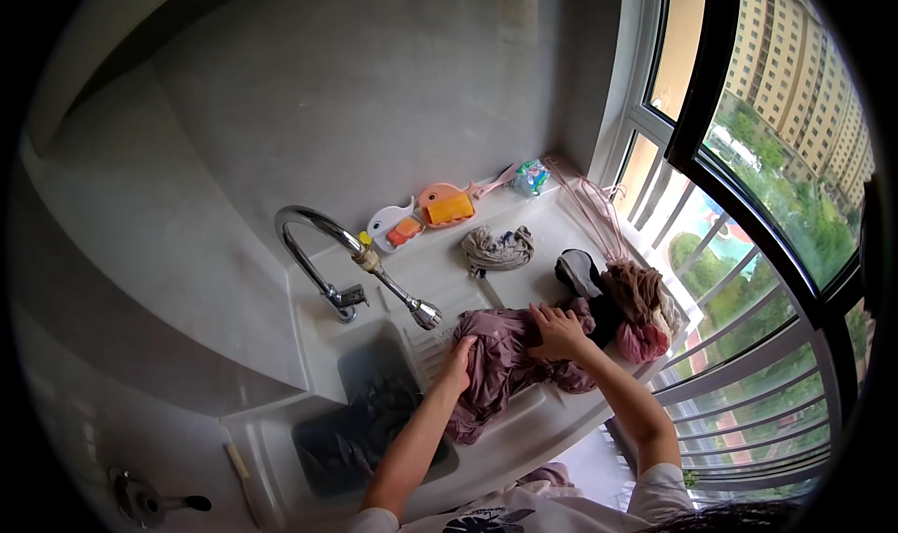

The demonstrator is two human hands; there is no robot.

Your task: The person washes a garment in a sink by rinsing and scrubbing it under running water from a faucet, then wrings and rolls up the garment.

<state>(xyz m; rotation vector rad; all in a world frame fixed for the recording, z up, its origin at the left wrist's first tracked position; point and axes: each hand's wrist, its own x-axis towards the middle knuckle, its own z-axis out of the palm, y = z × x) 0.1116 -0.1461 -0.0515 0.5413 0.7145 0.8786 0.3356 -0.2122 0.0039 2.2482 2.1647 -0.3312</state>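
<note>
A wet, bunched mauve garment [500, 355] lies over the ribbed washboard part of the white sink counter. My left hand [456, 365] is at its left edge, gripping the fabric, with some fingers hidden by the cloth. Flat on top of the garment's right part rests my right hand [558, 333], fingers spread. Left of the washboard, the basin [360, 350] contains water and dark submerged cloth [360, 430]. A chrome faucet [304, 217] arches over, its spray head [426, 315] close to the garment; no stream of water is visible.
Behind are two fish-shaped soap dishes [382, 222] with orange bars, a pink brush [496, 181] and a plastic packet [531, 177]. A grey cloth [498, 249] lies nearby. Pink hangers [599, 217] and piled clothes [641, 308] occupy the right, beside the window railing [730, 276].
</note>
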